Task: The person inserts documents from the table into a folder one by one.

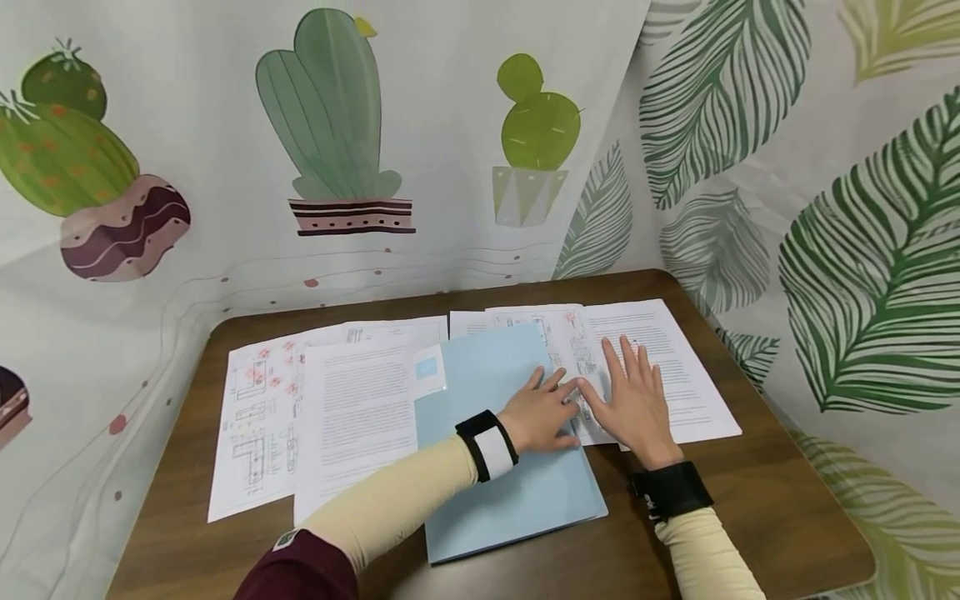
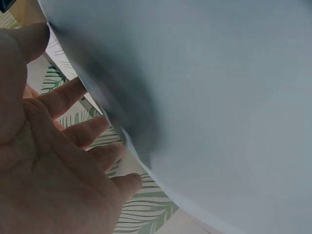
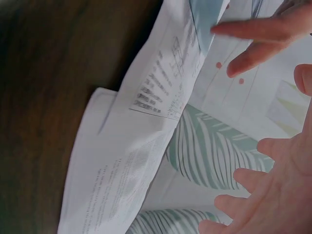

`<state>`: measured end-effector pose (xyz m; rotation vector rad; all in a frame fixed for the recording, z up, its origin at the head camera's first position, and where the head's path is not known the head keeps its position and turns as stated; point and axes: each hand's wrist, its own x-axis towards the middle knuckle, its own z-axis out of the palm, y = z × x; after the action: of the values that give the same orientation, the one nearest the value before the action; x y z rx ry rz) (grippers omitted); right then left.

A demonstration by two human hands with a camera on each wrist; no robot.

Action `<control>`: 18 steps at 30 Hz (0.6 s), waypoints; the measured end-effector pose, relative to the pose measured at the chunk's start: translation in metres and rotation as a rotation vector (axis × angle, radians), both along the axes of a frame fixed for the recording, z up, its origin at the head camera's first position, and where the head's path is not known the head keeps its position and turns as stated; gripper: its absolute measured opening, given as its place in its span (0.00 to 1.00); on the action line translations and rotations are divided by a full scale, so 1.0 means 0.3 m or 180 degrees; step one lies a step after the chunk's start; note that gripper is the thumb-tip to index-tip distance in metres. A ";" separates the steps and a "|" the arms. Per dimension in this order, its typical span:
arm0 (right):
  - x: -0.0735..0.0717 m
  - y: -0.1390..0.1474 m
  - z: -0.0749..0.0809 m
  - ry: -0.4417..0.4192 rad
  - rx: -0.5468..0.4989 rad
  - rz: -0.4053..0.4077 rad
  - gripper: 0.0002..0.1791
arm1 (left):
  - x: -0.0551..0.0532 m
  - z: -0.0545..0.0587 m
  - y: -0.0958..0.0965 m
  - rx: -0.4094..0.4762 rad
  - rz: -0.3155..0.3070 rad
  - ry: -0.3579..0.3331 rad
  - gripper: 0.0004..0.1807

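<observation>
A light blue folder (image 1: 480, 517) with a white label (image 1: 429, 372) lies at the middle of the table over other papers. My left hand (image 1: 538, 417) rests at its right edge with fingers spread; in the left wrist view the fingertips touch the edge of the folder (image 2: 219, 97). To the right, my right hand (image 1: 633, 408) hovers or rests over a printed text sheet (image 1: 693, 392) and a drawing sheet (image 1: 566, 321), fingers extended; contact is unclear. Its thumb is close to my left fingertips. Neither hand grips anything.
Left of the folder lie a text page (image 1: 352, 417) and a drawing sheet with red marks (image 1: 247, 467), overlapping. The brown wooden table (image 1: 780, 517) has rounded corners. A curtain with cactus and leaf prints (image 1: 450, 125) hangs right behind it.
</observation>
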<state>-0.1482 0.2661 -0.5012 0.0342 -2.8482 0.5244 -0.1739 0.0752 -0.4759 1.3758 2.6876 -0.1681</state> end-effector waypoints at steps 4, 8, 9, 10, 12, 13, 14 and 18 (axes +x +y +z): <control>-0.001 -0.005 -0.005 -0.0060 -0.0076 0.0017 0.47 | -0.003 0.014 -0.010 -0.0010 -0.0021 0.0010 0.31; -0.001 -0.015 -0.013 -0.0117 -0.0272 0.0091 0.44 | -0.010 0.062 -0.036 0.0127 -0.0122 -0.0026 0.32; -0.001 -0.019 -0.016 -0.0137 -0.0315 0.0124 0.44 | -0.011 0.079 -0.049 0.0185 -0.0166 -0.0022 0.33; -0.002 -0.025 -0.019 -0.0159 -0.0355 0.0165 0.43 | -0.011 0.103 -0.063 0.0270 -0.0203 -0.0043 0.33; -0.003 -0.043 -0.025 -0.0214 -0.0372 0.0322 0.42 | -0.011 0.148 -0.099 0.0461 -0.0290 -0.0060 0.32; -0.003 -0.054 -0.027 -0.0233 -0.0354 0.0448 0.41 | -0.010 0.174 -0.120 0.0580 -0.0329 -0.0073 0.31; -0.003 -0.068 -0.028 -0.0255 -0.0348 0.0606 0.43 | -0.007 0.202 -0.144 0.0692 -0.0348 -0.0096 0.31; 0.000 -0.139 -0.031 -0.0342 -0.0239 0.1475 0.41 | 0.004 0.294 -0.246 0.1163 -0.0380 -0.0064 0.24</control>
<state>-0.1483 0.2244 -0.5104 0.6840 -2.9204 0.7400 -0.1728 0.0015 -0.3878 1.6207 2.7143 0.3424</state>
